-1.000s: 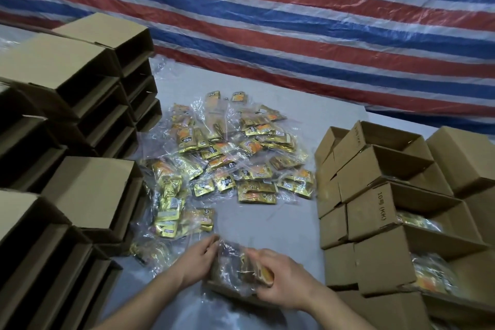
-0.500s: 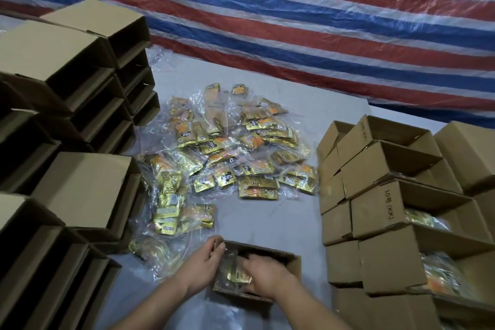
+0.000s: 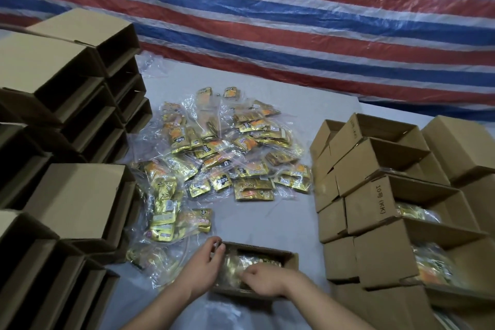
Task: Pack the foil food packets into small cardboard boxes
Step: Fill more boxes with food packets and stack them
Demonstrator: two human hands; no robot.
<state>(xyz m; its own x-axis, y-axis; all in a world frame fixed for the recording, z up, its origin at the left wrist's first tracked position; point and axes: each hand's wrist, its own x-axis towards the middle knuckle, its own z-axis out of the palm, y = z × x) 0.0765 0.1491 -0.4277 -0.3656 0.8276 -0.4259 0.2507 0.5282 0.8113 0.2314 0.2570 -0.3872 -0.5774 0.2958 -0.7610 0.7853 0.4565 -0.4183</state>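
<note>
A small open cardboard box (image 3: 292, 262) lies on the grey table near the front edge. A clear bag of gold foil packets (image 3: 232, 268) sits inside it. My left hand (image 3: 205, 265) holds the box's left wall, fingers curled over the rim. My right hand (image 3: 263, 279) reaches into the box from the right, its fingers bent down onto the bag. More bagged foil packets (image 3: 227, 158) lie in a loose pile on the table behind the box.
Empty cardboard boxes (image 3: 72, 195) are stacked on their sides along the left. Stacked boxes (image 3: 380, 206) at the right are open at the top, some with packets in them. A red, white and blue striped tarp (image 3: 267, 21) hangs behind the table (image 3: 267, 222).
The bag of packets, held above the table by both hands a second ago, now lies down inside the box. My right hand has pushed deeper into the box.
</note>
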